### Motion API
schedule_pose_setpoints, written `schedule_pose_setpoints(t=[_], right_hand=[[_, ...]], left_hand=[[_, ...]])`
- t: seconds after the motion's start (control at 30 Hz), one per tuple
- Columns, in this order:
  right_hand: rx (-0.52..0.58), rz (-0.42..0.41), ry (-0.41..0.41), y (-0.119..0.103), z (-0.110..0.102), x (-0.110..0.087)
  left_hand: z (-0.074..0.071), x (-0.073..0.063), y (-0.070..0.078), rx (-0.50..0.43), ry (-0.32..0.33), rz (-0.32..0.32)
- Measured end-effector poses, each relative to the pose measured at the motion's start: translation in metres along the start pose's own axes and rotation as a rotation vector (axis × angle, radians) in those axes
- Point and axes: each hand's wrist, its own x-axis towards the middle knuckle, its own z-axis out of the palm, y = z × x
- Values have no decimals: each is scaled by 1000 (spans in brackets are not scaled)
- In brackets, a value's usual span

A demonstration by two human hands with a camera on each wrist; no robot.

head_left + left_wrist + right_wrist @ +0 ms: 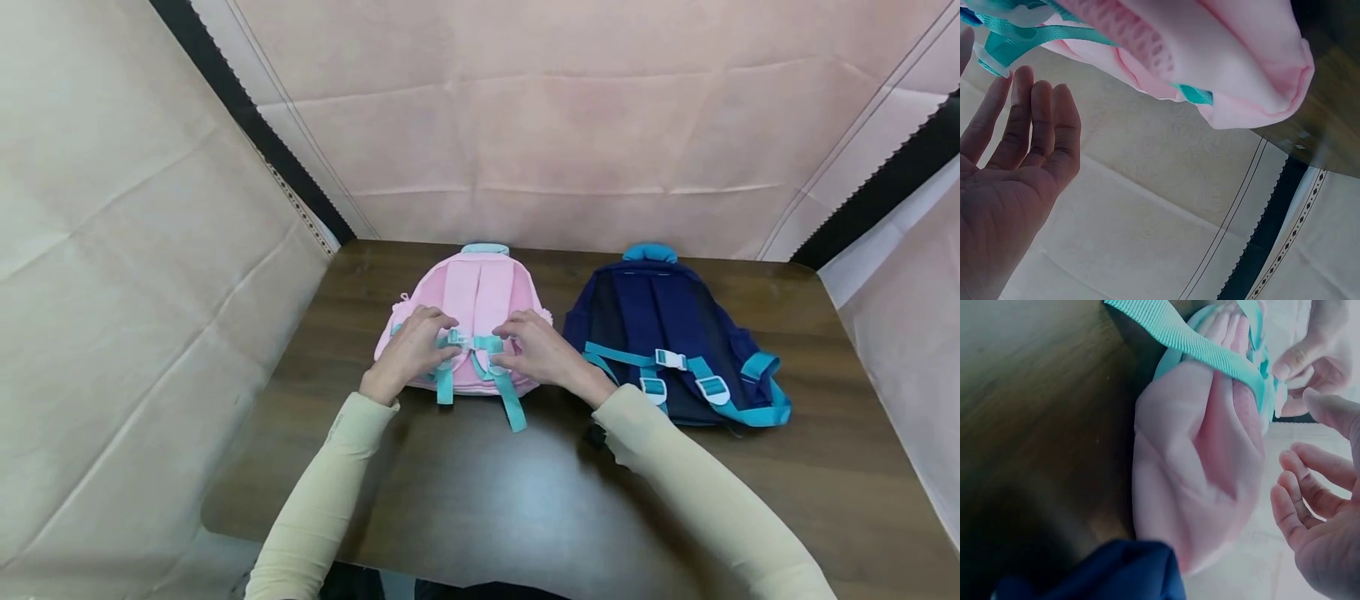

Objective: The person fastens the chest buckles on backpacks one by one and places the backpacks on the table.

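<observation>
A pink backpack [477, 292] lies with its strap side up on the table. Across it runs a teal strap with a pale buckle [469, 342] at the middle. My left hand [416, 350] is at the buckle's left side, thumb and forefinger spread around it; in the left wrist view a fingertip overlaps a white buckle piece [991, 62]. To the right of the buckle my right hand [542, 350] has its thumb and fingers apart beside the teal strap [490, 344]. The right wrist view shows these right fingers [1310, 481] loosely bent, holding nothing.
A navy backpack [652, 308] with bright blue straps and white buckles lies close to the right of the pink one. Both are on a dark wooden table [480, 500]. Pale cloth [562, 125] hangs behind and at the sides. Teal strap ends [512, 404] hang toward the front.
</observation>
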Motion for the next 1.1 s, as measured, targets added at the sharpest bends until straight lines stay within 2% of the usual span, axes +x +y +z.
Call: schedule_pose_setpoints(t=[0.17,0.33,0.43,0.57,0.6,0.8,0.87,1.1], right_hand=[[-21,1,-1,-3,12,15],[-31,37,-54,-4,19,30],[-35,48,-74,-4,20,36],[-32,44,-88,-3,23,44],[-19,25,-85,5,28,48],[-13,53,-103,4,29,53],[-25,83,-115,-3,25,52],[-23,75,-141,-5,29,57]], left_hand=[[3,-1,-2,8,18,27],[5,1,-4,24,36,16],[6,3,-4,27,48,30],[7,6,-6,23,55,50],[8,6,-7,20,57,50],[10,8,-7,-19,56,49],[10,10,-7,-34,47,39],[8,7,-8,-40,31,3]])
